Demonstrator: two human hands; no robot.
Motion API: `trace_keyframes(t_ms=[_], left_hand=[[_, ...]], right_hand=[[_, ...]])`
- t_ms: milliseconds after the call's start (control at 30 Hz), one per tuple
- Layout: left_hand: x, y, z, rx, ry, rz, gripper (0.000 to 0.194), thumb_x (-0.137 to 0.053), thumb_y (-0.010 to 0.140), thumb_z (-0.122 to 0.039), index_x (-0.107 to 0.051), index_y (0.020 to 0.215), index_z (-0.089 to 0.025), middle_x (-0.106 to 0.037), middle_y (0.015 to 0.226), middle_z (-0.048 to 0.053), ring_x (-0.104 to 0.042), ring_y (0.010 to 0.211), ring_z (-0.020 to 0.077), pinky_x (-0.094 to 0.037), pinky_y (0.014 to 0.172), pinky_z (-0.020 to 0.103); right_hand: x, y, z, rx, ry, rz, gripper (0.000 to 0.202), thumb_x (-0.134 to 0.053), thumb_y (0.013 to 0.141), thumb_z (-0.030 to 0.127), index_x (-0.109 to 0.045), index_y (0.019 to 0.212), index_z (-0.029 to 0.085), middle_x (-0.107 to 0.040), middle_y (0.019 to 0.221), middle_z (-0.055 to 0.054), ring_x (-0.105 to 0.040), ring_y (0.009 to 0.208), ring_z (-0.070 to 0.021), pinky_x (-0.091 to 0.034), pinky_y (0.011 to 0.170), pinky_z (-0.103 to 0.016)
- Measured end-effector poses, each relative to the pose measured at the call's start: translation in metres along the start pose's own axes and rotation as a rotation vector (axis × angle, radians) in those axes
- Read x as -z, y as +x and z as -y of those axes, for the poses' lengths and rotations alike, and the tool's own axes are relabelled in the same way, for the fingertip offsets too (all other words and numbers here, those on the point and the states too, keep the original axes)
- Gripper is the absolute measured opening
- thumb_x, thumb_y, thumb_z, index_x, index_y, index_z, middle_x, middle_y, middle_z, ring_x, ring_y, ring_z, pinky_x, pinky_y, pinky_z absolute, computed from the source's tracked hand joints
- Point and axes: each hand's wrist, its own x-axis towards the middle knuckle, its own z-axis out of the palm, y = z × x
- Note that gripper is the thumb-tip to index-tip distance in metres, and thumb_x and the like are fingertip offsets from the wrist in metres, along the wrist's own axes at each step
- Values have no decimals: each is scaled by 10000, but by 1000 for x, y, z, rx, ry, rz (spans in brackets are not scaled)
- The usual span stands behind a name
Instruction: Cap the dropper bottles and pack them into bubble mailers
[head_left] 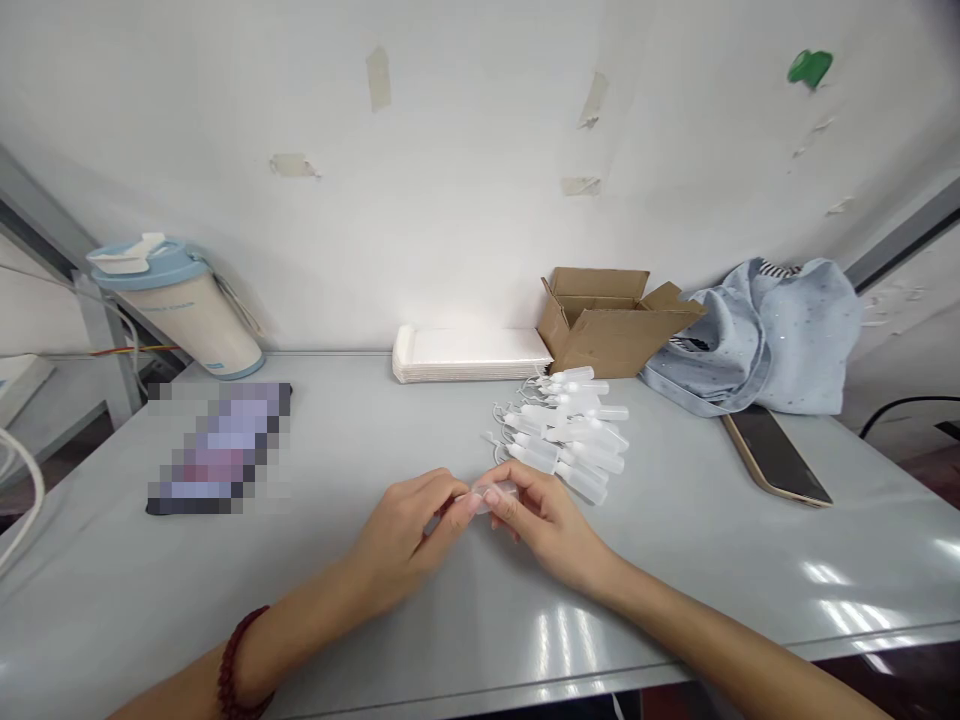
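Observation:
My left hand point(412, 530) and my right hand point(544, 520) meet above the grey table, low in the middle of the head view. Between their fingertips is a small translucent plastic bottle point(492, 492), pinched from both sides and partly covered by the fingers. Just beyond my right hand lies a loose pile of small translucent squeeze bottles point(592, 440) with thin white tips and caps on strips. A red bead bracelet point(238, 665) is on my left wrist.
Behind are a stack of white padded sleeves point(472, 355) and an open cardboard box point(615, 335). A blue cloth bag point(806, 330) and a phone point(776, 455) lie right. A cream tumbler point(195, 315) and a pixelated device point(221, 450) are left on the table point(337, 420).

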Motion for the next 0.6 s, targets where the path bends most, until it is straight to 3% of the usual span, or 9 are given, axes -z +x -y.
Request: trace_keyframes(t_ms=[100,200,300,433,600], left_hand=[[0,3,-2,50,-28,-60,368,-314,942,-264,-376,588,-185,-359,566,-43,-357,528,105,-302,529,237],[3,5,-5,122,-96,-63,369,-332,933,-292,-400,588,-181,-402,574,-35,-395,553,111,-314,544,238],[8,6,-6,210,-191,-5,399,-331,938,-353,-456,603,-174,-474,602,-23,-458,600,123,-344,574,235],[12,5,-5,300,-262,129,461,-314,938,-438,-541,640,-170,-486,595,-29,-432,559,115,-323,529,227],[8,3,-7,217,-185,129,441,-311,941,-375,-525,616,-167,-485,577,-31,-425,522,106,-333,518,221]], right_hand=[[-2,-3,-2,108,-176,-50,177,-545,871,316,-628,972,197,-581,709,9,-501,616,-110,-384,550,-229],[-2,-3,-5,206,-265,-100,174,-552,866,280,-628,1001,201,-612,766,-6,-526,660,-123,-401,565,-236],[-2,-3,-7,257,-266,-140,177,-545,870,282,-615,1004,190,-628,816,-28,-553,701,-138,-431,584,-248],[0,-2,-7,265,-266,-165,171,-539,872,279,-612,998,190,-632,834,-36,-569,721,-144,-444,590,-249],[3,-5,-8,286,-284,-116,189,-463,905,287,-593,997,186,-607,742,-13,-527,625,-125,-400,539,-240]])
